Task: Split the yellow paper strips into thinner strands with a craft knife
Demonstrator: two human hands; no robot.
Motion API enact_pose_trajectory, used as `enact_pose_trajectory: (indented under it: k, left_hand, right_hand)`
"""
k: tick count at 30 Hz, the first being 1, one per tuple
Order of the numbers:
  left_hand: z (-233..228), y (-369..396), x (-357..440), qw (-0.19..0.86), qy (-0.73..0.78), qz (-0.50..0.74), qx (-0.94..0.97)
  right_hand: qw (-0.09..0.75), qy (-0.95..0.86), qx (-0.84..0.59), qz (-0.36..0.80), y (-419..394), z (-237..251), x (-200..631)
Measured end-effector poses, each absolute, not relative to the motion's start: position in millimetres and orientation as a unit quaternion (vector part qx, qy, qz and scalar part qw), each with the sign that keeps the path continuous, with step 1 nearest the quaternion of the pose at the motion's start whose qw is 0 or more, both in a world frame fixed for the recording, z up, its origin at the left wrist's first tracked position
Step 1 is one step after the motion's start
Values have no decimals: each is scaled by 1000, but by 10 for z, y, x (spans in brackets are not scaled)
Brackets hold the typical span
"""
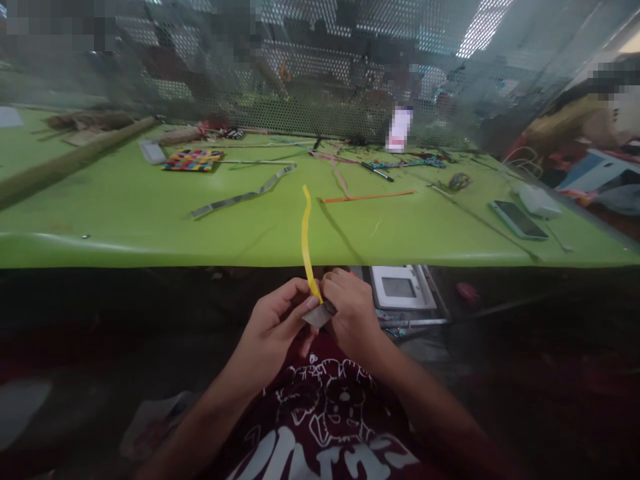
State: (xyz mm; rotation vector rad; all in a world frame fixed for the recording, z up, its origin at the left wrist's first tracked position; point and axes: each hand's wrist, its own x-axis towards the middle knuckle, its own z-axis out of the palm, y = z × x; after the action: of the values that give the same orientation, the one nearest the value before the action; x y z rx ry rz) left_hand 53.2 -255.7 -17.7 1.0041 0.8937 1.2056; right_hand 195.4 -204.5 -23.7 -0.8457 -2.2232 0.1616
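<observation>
— Holding what, exactly, down there below the table edge?

— Both hands pinch one yellow strip [306, 233]. The left hand [273, 327] has its thumb and fingers closed on the strip's lower end, together with a small grey piece [317, 316]. The right hand [353, 310] is curled shut on the same spot from the other side.

— And the strip itself?

— It rises from between the fingertips, standing nearly upright and slightly wavy, its top reaching up in front of the green table [125, 207].

— Anything close by?

— An orange strip [367, 196] and a grey strip [245, 195] lie flat on the table; a phone [518, 219] sits well off to the right.
</observation>
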Motion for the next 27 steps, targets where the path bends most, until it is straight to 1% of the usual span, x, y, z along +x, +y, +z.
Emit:
enact_pose_trajectory:
  k: [6,27]
  left_hand:
    - [-159,-2542,540,600,404,521,452]
    - [-175,-2557,502,599,409,514,458]
  right_hand:
    - [394,-858,-326,47,-2044,-249,1928]
    - [381,-852,-351,77,-2098,-293,1895]
